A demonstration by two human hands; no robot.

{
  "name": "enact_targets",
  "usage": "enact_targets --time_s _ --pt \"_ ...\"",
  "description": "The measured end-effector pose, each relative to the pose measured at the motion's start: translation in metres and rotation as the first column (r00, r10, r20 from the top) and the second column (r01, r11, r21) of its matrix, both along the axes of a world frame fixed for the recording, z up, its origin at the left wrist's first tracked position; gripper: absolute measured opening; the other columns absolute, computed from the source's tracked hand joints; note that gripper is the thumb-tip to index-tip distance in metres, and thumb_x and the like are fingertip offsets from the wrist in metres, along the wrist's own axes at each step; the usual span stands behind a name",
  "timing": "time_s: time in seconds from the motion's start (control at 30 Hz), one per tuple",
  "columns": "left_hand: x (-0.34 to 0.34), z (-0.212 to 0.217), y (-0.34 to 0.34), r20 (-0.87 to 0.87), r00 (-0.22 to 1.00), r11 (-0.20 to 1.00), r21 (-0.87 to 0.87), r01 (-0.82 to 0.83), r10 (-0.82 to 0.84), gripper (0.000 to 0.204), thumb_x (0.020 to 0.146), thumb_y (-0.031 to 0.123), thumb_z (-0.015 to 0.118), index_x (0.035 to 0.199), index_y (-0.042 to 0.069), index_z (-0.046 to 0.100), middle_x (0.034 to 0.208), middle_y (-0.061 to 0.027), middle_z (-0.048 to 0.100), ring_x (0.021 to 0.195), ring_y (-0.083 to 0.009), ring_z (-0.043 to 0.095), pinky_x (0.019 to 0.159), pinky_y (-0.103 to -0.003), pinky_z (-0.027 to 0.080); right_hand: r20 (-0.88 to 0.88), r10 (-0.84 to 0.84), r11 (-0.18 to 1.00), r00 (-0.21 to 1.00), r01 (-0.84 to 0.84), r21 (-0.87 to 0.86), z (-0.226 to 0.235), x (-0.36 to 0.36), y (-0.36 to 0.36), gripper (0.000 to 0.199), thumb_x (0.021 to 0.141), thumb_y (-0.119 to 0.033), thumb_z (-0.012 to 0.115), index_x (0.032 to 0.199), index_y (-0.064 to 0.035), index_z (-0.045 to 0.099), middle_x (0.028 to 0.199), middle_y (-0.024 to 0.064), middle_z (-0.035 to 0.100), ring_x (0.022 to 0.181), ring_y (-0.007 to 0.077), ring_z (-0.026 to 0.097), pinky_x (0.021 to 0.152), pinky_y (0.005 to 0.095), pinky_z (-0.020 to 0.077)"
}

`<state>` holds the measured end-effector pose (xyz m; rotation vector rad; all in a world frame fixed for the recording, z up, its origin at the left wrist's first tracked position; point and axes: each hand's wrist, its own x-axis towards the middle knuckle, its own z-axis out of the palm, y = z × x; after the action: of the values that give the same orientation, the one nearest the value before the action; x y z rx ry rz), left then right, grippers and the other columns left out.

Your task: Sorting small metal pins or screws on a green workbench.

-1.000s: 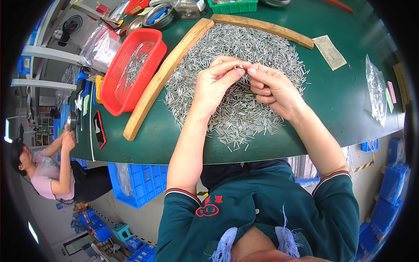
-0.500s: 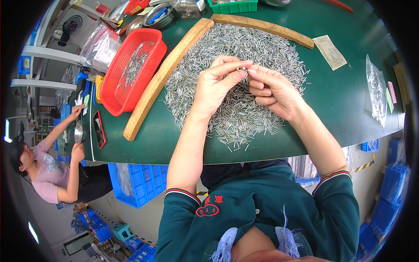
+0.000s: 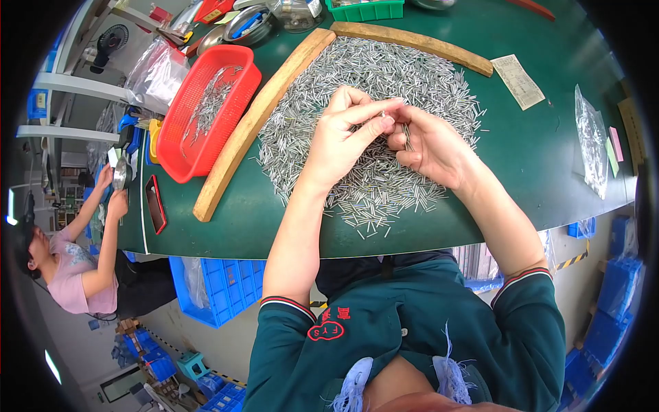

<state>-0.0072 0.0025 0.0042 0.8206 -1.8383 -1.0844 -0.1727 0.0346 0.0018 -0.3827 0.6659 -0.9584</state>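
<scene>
A wide heap of small silvery metal pins [image 3: 371,184] lies on the green table in front of me. Over its middle, my left hand [image 3: 349,132] is closed, thumb and forefinger pinching at a small metal pin [image 3: 383,115]. My right hand [image 3: 434,143] meets it there, its thumb and forefinger touching the left fingertips. Several metal pins [image 3: 408,137] stick out between the curled fingers of the right hand. The fingers partly hide what is pinched at the tips.
Two wooden bars [image 3: 264,123] border the heap at the left and back. A red plastic basket [image 3: 245,75] holding more pins stands left. A phone [image 3: 156,204] lies near the left edge. At right are a paper slip [image 3: 517,82] and clear bag [image 3: 590,144]. Another person [image 3: 89,264] holds a metal bowl [image 3: 122,174].
My fingertips have shifted slightly, and pins now show in my right hand's curled fingers. The small shiny bits seen between the fingertips are hidden. The other person has raised the bowl.
</scene>
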Motion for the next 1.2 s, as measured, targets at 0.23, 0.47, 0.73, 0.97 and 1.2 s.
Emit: enact_targets --time_s 0.23,0.47,0.73,0.97,1.2 --pt "0.0 0.002 0.002 0.07 0.997 0.999 -0.043 0.024 -0.021 0.031 0.079 0.01 0.065 0.109 0.012 0.065 0.084 -0.0003 0.047 0.082 -0.0099 0.048 0.076 -0.022 0.043 0.05 0.017 0.999 0.999 -0.015 -0.048 -0.006 0.001 -0.001 0.026 0.096 -0.026 0.038 0.099 -0.0042 0.052 0.085 0.0009 0.054 0.076 0.009 0.055 0.064 0.0241 0.05" --pt "0.007 -0.002 -0.01 -0.035 0.996 0.991 -0.103 -0.085 0.082 0.03 0.079 0.014 0.066 0.109 0.011 0.064 0.089 -0.0031 0.054 0.086 -0.0125 0.054 0.077 -0.025 0.044 0.117 0.025 0.999 0.993 -0.028 0.024 0.001 -0.007 -0.007 0.025 0.096 -0.024 0.039 0.104 -0.0036 0.051 0.086 -0.0004 0.053 0.073 0.0076 0.054 0.061 0.0213 0.0481" --pt "0.03 -0.01 -0.023 0.613 0.595 0.846 -0.465 -0.26 0.52 0.053 0.073 0.053 0.063 0.099 0.007 0.066 0.099 -0.0089 0.061 0.101 -0.027 0.051 0.097 -0.051 0.026 0.574 -0.217 0.968 0.79 0.248 0.025 -0.009 -0.036 -0.02 0.018 0.095 -0.02 0.044 0.105 -0.006 0.049 0.085 -0.0015 0.05 0.067 0.0051 0.048 0.052 0.0176 0.04" --pt "0.012 -0.013 -0.011 0.665 0.697 0.947 -0.315 -0.063 0.267 0.056 0.069 0.051 0.066 0.101 0.006 0.064 0.1 -0.0134 0.06 0.107 -0.0249 0.049 0.105 -0.046 0.016 0.431 -0.186 0.98 0.883 0.197 0.02 -0.012 -0.027 -0.018 0.019 0.095 -0.023 0.044 0.103 -0.0065 0.05 0.082 -0.0026 0.05 0.063 0.0035 0.045 0.051 0.0172 0.0383" --pt "0.01 -0.009 -0.012 0.609 0.776 0.972 -0.234 -0.021 0.163 0.031 0.076 0.033 0.064 0.095 0.008 0.065 0.094 -0.0066 0.061 0.098 -0.0227 0.053 0.103 -0.043 0.022 0.35 -0.156 0.987 0.924 0.162 0.013 -0.012 -0.023 -0.016 0.019 0.094 -0.023 0.045 0.103 -0.0068 0.049 0.079 -0.004 0.047 0.061 0.002 0.044 0.05 0.0163 0.037"
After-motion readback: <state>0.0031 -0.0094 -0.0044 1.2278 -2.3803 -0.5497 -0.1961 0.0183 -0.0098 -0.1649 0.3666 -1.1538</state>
